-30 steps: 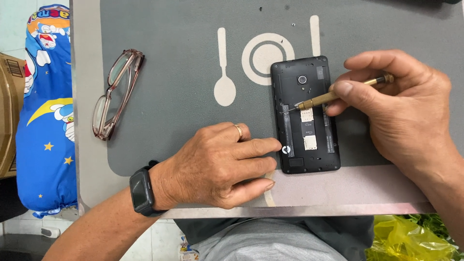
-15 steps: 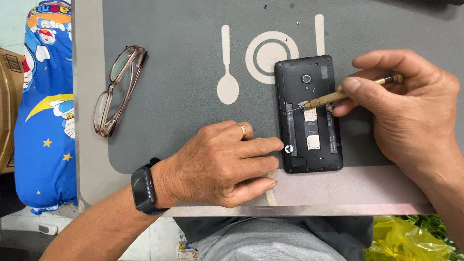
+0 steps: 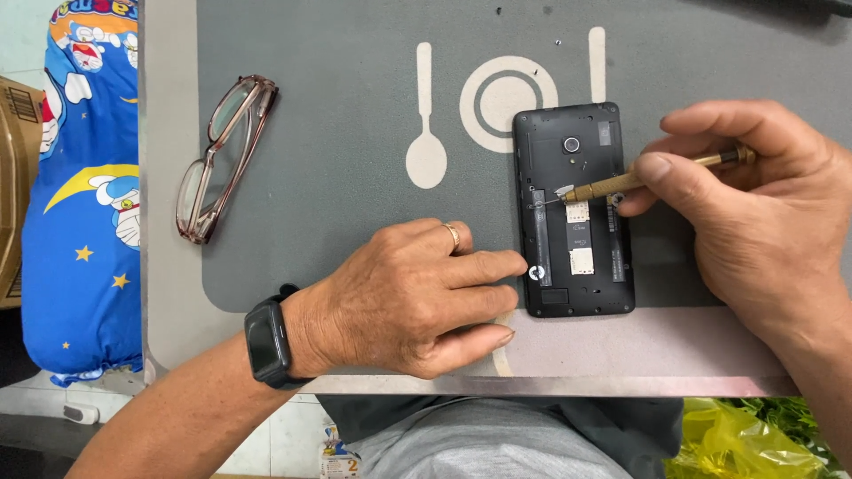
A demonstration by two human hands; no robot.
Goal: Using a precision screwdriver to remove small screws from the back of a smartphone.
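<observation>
Screwdriver [image 3: 652, 177] tip slid toward 9 o'clock on the phone [image 3: 572, 208] (back cover off); right hand [image 3: 754, 222] pinches it, left hand [image 3: 417, 297] flat, fingers steadying phone's edge.

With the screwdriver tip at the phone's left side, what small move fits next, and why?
Probably turn the screwdriver in place. Its tip sits on the inner left part of the open phone, the right hand pinches the shaft, and the left hand steadies the phone's left edge. Whether a screw sits under the tip is too small to tell.

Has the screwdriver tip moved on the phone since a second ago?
No. The screwdriver tip sits at the same spot on the phone, left of the upper card slot.
</observation>
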